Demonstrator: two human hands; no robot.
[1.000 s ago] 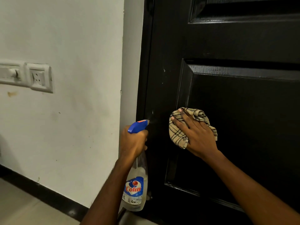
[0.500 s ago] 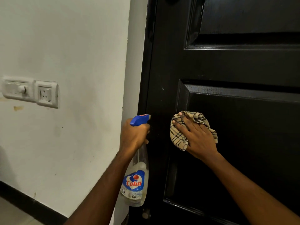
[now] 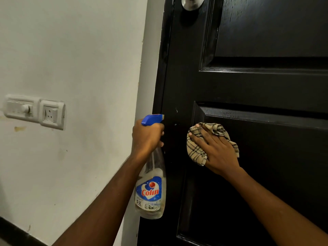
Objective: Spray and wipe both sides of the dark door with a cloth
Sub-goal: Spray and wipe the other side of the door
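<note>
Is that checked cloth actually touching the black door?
Touching. The head view shows the right hand pressing the cloth flat against the door, no gap visible.

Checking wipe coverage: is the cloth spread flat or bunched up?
Bunched. The checked cloth sits crumpled in folds under the right hand, pressed against the dark door.

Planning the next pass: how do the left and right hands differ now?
The left hand curls round the clear plastic spray bottle with blue trigger head; the right hand lies flat, fingers spread, on the crumpled beige checked cloth. The left hand is held at the edge of the dark panelled door; the right hand presses against its face. Both sit at similar height.
</note>
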